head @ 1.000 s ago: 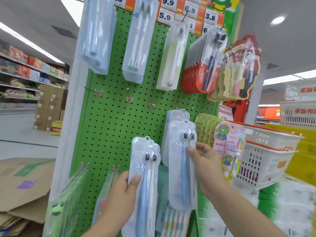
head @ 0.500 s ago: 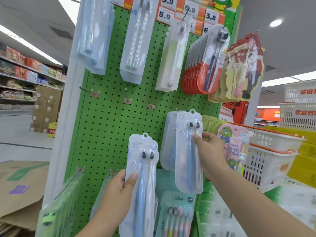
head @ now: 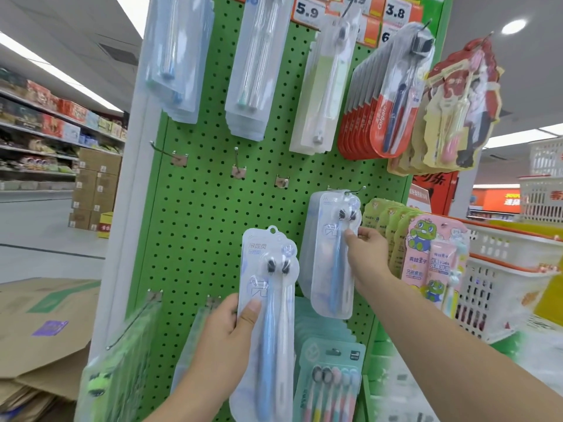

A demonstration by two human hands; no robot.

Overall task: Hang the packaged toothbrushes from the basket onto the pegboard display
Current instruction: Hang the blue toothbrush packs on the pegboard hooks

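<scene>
A green pegboard fills the middle of the view. My left hand grips a clear toothbrush pack with a blue and a white brush, held upright in front of the board's lower middle. My right hand pinches a second clear toothbrush pack of the same kind, its top hole up at the peg hook in the second row, over other packs hanging there. A white basket with an orange rim stands to the right.
Three bare hooks stick out of the second row to the left. Packs of toothbrushes hang along the top row, and kids' sets hang right of my right hand. Multicolour brush packs hang below. Flattened cardboard lies at the left.
My right hand has lifted its pack up from mid-board to the second-row hook. My left hand has raised its pack slightly. The view has moved closer to the board.
</scene>
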